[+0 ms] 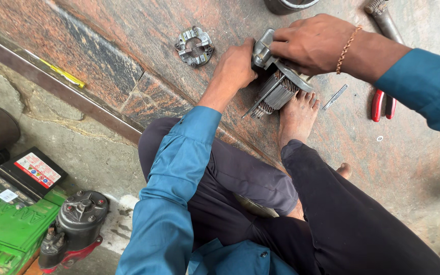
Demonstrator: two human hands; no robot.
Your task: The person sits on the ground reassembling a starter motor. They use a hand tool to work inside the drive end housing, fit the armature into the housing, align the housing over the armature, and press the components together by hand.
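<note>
Both hands clamp a motor stator assembly (277, 81) on the stone floor (128, 56): left hand (236, 66) at its side, right hand (314, 43) on top. Looks heavy, rigid metal; best gripped by the end housing.

left hand (236, 65): fist, arm extended | right hand (311, 43): palm down, fingers curled, gripping
</note>
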